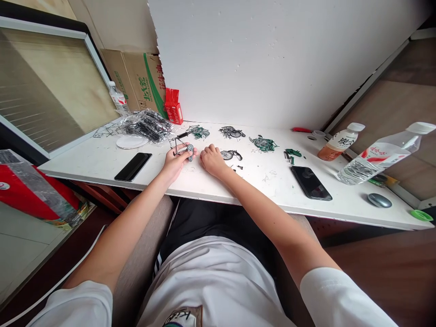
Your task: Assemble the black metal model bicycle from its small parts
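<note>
My left hand (pixel 175 162) is closed on a small black model bicycle frame (pixel 176 140), with a round grey gear-like part (pixel 190 150) at its lower end beside the thumb. Just to the right, my right hand (pixel 213 160) rests low over the table with its fingers curled together. What its fingertips hold, if anything, is hidden. Past those fingers lie a small black spoked wheel and mudguard piece (pixel 231 155) and a few tiny black bits (pixel 240 167). Behind my hands are piles of green parts (pixel 200 132) and black wheels (pixel 231 132).
More green parts (pixel 264 143) lie right of centre. A bag of black parts (pixel 150 127) stands back left near a red box (pixel 174 109). Phones (pixel 133 166) (pixel 311 182) flank my arms. Two bottles (pixel 340 141) (pixel 381 154) and a mouse (pixel 379 200) are at right.
</note>
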Demonstrator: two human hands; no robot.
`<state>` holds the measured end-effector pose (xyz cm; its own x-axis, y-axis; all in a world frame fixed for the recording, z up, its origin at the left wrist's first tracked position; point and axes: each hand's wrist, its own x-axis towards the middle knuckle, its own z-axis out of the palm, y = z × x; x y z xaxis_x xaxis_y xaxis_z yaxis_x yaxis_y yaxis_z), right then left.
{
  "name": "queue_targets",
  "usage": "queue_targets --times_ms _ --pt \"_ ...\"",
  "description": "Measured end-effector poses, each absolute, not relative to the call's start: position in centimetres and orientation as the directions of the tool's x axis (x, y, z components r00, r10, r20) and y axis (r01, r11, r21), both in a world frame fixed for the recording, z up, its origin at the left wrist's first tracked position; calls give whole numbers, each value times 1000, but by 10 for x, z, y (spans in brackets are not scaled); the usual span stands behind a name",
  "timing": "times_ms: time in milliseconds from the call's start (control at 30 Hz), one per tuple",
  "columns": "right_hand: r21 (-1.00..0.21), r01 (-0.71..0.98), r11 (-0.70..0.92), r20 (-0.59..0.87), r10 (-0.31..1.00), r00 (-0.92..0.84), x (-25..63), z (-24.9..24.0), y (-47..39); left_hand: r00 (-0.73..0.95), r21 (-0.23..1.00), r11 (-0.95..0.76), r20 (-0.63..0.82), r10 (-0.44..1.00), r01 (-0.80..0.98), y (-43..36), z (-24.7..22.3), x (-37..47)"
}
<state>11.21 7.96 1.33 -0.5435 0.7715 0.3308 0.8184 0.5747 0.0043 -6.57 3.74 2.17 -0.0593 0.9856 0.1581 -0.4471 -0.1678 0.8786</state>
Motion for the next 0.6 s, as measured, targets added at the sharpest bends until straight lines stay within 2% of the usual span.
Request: queue_targets --times_ms 100,233,400,600 --pt "-169 790 590 433 764 -478 130 17 73 4 887 -75 87 996 -456 36 25 -65" --pt "-367 605 706 600 677 -426 168 20 45 228 897 101 0 974 -430 26 28 -52" --pt "-378 488 787 679 593 -432 196 22 9 450 926 206 -44 892 -318 6 27 -28" --pt "-323 487 811 649 565 -510 194 16 9 435 939 193 -53 899 -285 4 14 -21"
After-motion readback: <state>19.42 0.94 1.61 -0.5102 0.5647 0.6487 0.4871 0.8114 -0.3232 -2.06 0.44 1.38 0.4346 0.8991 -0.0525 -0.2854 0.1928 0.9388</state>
